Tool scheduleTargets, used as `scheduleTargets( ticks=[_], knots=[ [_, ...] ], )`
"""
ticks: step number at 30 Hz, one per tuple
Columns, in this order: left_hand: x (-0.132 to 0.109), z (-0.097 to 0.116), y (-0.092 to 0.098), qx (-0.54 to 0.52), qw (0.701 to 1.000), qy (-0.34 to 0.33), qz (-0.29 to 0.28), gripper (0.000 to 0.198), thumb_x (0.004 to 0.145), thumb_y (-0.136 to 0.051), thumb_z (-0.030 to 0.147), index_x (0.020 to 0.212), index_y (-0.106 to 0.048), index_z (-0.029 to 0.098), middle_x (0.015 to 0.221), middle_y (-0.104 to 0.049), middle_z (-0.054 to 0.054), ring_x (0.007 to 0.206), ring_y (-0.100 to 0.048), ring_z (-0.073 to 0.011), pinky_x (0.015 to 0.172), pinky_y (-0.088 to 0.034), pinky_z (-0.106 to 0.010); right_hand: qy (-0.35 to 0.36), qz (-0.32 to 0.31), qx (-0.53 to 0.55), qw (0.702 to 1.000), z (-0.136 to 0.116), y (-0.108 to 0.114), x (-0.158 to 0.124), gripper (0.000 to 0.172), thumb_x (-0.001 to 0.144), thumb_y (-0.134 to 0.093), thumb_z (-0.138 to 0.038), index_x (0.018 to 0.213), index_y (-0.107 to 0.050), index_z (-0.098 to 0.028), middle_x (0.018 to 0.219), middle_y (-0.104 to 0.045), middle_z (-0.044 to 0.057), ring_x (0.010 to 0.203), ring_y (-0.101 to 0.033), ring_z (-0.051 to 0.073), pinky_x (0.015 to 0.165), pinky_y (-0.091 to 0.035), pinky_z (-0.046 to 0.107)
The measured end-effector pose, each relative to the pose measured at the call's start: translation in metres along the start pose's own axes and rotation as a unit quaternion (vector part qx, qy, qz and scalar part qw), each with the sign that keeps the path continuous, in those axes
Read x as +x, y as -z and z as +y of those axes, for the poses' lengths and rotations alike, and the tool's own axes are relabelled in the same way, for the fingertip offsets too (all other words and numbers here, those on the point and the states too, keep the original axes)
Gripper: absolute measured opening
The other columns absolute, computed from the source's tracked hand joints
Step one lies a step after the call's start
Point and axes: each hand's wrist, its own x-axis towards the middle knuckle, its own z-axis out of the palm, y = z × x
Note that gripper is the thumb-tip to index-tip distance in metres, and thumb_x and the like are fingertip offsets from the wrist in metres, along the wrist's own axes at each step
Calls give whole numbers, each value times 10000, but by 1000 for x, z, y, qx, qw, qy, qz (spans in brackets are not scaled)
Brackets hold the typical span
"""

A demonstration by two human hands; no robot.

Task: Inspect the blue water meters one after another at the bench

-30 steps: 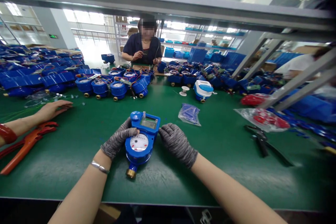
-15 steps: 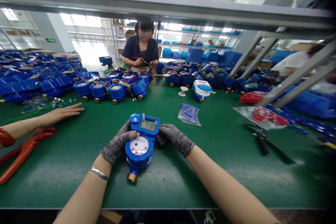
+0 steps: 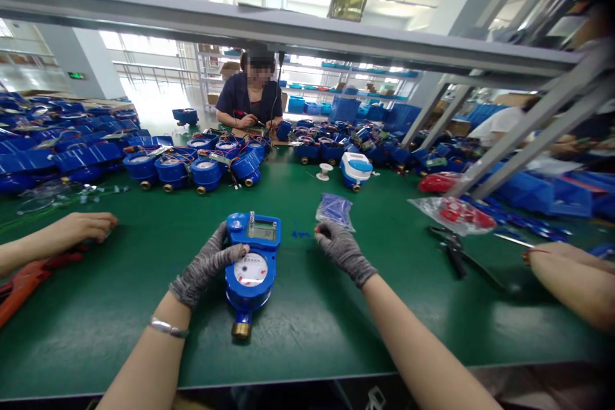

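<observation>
A blue water meter [image 3: 250, 269] with a small display and a round white dial lies on the green table, its brass end toward me. My left hand [image 3: 206, 262], in a grey fingerless glove, grips its left side with the thumb by the dial. To the right of the meter, my right hand [image 3: 341, 250], gloved alike, is over the table with its fingers drawn together; what they hold, if anything, is too small to name. Small blue pieces [image 3: 302, 234] lie just left of it, and a clear bag of blue parts [image 3: 335, 210] is right behind it.
Another person's hand [image 3: 91, 227] and red cutters [image 3: 29, 282] are at left. Black-handled pliers [image 3: 454, 253] and another person's arm [image 3: 571, 275] are at right. Blue meters [image 3: 204, 173], a white spool [image 3: 324, 172] and a blue-white meter [image 3: 355, 170] stand behind.
My right hand has left the meter and moved right, near the bag. The left neighbour's hand has drawn back and curled. An arm has come in at the right. The view has shifted slightly.
</observation>
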Motion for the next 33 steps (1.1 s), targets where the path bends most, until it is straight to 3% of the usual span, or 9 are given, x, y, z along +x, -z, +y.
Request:
scheduleTargets(
  ticks=[5, 12, 26, 33],
  knots=[
    [-1, 0, 6, 57, 998, -32, 21, 583, 811, -721, 259, 1329, -453, 247, 1351, -556, -108, 1224, -545, -331, 997, -507, -448, -1, -86, -76, 993, 14, -10, -24, 177, 808, -561, -291, 925, -650, -192, 887, -666, 51, 797, -602, 175, 751, -457, 276],
    [-3, -2, 7, 39, 999, -27, 18, 574, 834, -694, 257, 1349, -441, 267, 1384, -533, -101, 1240, -533, -331, 1033, -470, -488, 16, -79, -161, 984, 4, -18, -26, 197, 859, -517, -272, 899, -680, -169, 908, -669, 78, 837, -583, 177, 761, -414, 258],
    [0, -4, 9, 38, 999, -32, 1, 572, 846, -674, 256, 1370, -443, 261, 1373, -542, -109, 1226, -545, -332, 1016, -486, -477, 15, -89, -197, 976, -1, -16, -30, 216, 881, -505, -283, 928, -689, -181, 909, -655, 72, 824, -565, 168, 728, -380, 247],
    [0, -3, 8, 40, 999, -32, 10, 571, 836, -686, 261, 1354, -446, 269, 1360, -554, -96, 1239, -535, -325, 1043, -459, -491, -32, -92, -194, 976, -1, -19, -21, 177, 863, -524, -262, 882, -669, -164, 858, -657, 72, 774, -568, 169, 695, -381, 263]
  ],
)
